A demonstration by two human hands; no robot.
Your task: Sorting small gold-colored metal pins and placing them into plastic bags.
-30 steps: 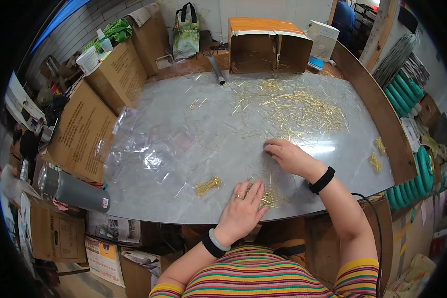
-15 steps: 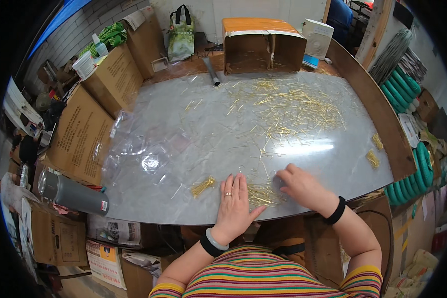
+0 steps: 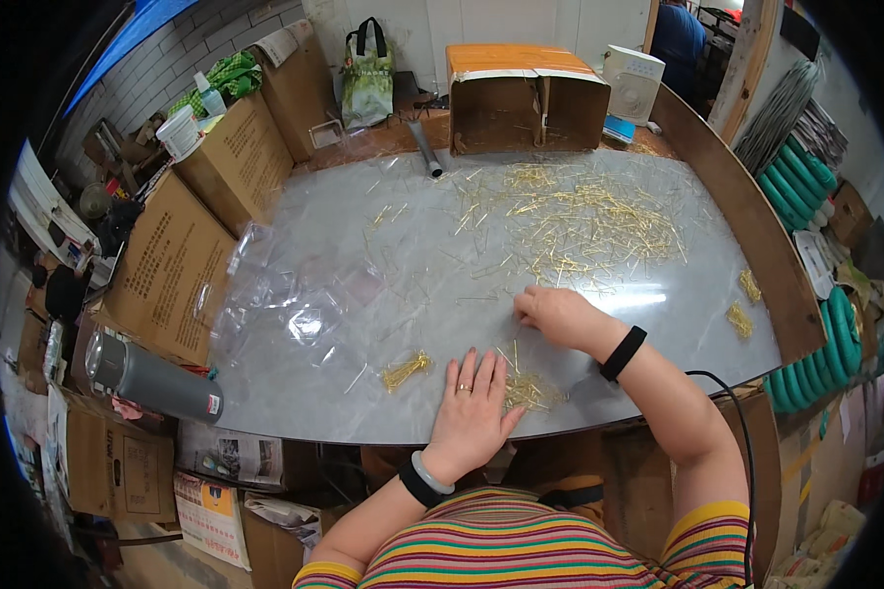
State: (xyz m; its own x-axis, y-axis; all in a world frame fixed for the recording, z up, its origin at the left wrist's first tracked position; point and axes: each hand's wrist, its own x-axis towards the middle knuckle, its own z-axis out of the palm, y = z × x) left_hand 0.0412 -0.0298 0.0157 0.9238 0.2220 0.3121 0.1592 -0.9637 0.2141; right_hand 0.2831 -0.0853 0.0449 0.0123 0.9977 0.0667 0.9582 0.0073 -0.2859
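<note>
Carton at the rear of the table opens frontward, a divider splitting its interior; clear cases lie at left, contents indistinct. Gold pins lie heaped before the carton and piled beside the flat, unclenched left hand; the right hand is curled, whether around anything cannot be told.

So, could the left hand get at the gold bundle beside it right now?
Probably yes: the left hand is palm down, just right of the gold bundle, with nothing visible in between.
</note>
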